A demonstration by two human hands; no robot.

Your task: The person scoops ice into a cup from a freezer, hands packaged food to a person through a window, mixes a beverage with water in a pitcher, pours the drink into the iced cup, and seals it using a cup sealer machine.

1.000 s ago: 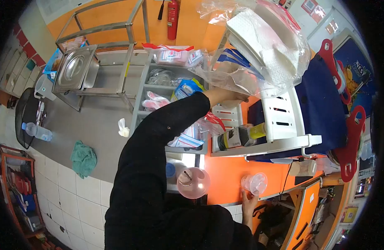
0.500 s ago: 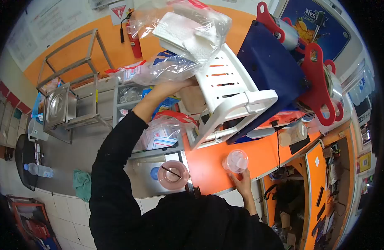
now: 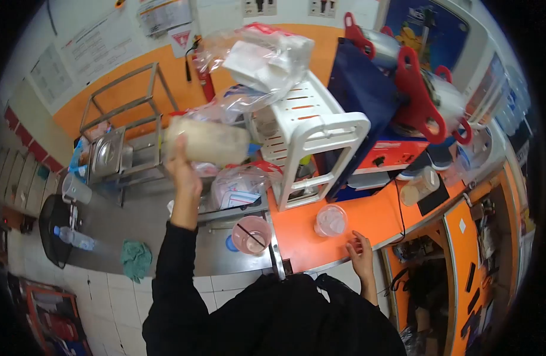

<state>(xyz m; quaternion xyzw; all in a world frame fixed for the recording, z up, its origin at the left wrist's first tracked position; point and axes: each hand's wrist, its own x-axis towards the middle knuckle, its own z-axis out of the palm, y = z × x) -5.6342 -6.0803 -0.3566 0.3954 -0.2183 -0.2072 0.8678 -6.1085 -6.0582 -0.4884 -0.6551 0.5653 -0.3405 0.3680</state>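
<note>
The left hand grips a large plastic jar of pale contents, with the thumb and fingers closed around its near left part. The jar is raised above the packets at the left of the white slotted rack, its long axis running roughly left to right. Motion blur obscures it, so its lid and the nature of its contents cannot be confirmed. The right hand is empty and partly open, fingers loosely curled, just beside the near right side of a clear plastic cup. The cup stands on the orange counter, near and to the right of the rack, and contains clear chunks that appear to be ice. As to progress, the jar is in hand and the cup is set down with chunks inside; these points are judged complete. The jar is well apart from the cup, and no pale material is discernible among the chunks, so no transfer between the two is evident. A pink container holding a dark stick stands to the left of the cup, untouched by either hand.
</note>
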